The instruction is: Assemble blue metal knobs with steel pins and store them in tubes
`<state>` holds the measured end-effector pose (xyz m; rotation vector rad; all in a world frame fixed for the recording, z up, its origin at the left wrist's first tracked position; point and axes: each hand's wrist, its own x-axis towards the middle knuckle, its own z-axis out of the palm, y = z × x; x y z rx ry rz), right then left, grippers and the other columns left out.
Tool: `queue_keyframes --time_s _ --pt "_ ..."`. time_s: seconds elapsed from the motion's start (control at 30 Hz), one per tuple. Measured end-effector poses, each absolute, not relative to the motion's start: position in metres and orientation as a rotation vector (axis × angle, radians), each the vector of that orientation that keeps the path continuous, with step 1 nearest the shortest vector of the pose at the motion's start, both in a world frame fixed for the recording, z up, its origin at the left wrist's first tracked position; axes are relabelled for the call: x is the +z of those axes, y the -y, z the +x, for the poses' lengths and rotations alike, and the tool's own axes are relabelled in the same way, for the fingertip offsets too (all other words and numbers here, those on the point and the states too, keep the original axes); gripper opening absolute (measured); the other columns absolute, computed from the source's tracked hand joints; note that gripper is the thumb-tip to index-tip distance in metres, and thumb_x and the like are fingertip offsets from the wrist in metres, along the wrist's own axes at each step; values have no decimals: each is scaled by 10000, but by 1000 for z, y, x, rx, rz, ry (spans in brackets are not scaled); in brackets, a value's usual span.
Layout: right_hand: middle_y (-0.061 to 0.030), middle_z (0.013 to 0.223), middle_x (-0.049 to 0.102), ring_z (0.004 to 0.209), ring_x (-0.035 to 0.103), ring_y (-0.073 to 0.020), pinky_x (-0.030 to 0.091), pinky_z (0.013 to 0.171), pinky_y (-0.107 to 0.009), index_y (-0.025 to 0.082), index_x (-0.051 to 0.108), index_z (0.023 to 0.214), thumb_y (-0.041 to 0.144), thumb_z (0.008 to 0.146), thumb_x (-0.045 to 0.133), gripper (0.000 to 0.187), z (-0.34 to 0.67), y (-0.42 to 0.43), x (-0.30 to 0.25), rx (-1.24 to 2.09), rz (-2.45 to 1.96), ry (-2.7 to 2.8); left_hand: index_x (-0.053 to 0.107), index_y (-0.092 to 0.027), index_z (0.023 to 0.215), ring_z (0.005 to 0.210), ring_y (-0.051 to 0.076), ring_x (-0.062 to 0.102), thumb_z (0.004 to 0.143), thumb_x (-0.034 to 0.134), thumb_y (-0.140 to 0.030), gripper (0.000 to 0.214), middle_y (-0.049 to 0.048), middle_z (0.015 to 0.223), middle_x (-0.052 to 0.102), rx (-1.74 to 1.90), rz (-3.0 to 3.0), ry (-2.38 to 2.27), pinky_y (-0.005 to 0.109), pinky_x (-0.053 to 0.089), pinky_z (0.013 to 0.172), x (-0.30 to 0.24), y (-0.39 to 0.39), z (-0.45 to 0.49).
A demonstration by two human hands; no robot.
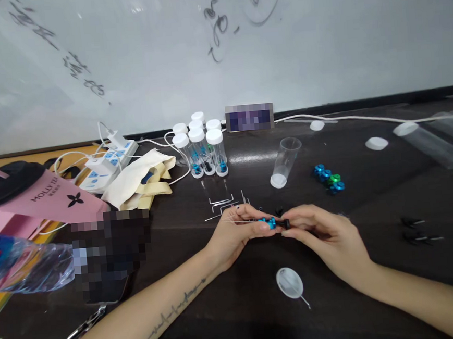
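Between the fingertips of my left hand (235,236) is a small blue metal part (268,222), with a thin light rod reaching back from it over the hand. My right hand (329,234) pinches a small black piece (284,223) at the blue part's right end; the two touch or are joined, I cannot tell which. Just behind my left hand lie several L-shaped hex keys (223,200). Several blue and green metal parts (329,178) sit beyond my right hand. A round whitish disc (290,282) lies in front of both hands.
Several white-capped clear tubes (216,152) stand at the back. An uncapped clear tube (286,159) stands right of them. White caps (376,143) and black pieces (418,237) lie at the right. A pink cup (64,195), power strip (111,168), and plastic bottle (26,263) crowd the left.
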<state>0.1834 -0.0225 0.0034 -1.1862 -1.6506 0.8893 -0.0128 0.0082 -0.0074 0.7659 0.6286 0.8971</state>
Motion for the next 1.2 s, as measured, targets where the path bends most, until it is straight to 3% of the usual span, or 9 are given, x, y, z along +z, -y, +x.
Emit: queue_keyframes --time_s 0.57,0.87,1.2 --pt "-12 732 773 656 748 -207 620 638 -297 233 677 913 287 815 702 115 183 21 5 1011 -1193 1606 691 -113 788 665 146 705 639 830 -160 210 45 761 742 930 817 -678 249 557 656 -6 -8 -12" --pt "-23 747 769 681 747 -200 619 670 -302 219 633 966 298 848 672 147 184 21 2 1100 -1177 1554 690 -123 752 664 136 698 604 838 -129 209 26 764 745 949 817 -661 263 547 706 -6 -9 -11" --pt "-16 821 767 745 748 -209 627 673 -296 242 690 919 268 813 711 112 183 23 5 903 -1201 1617 674 -118 767 653 147 705 607 835 -126 228 27 740 732 925 807 -663 267 553 698 -6 -8 -11"
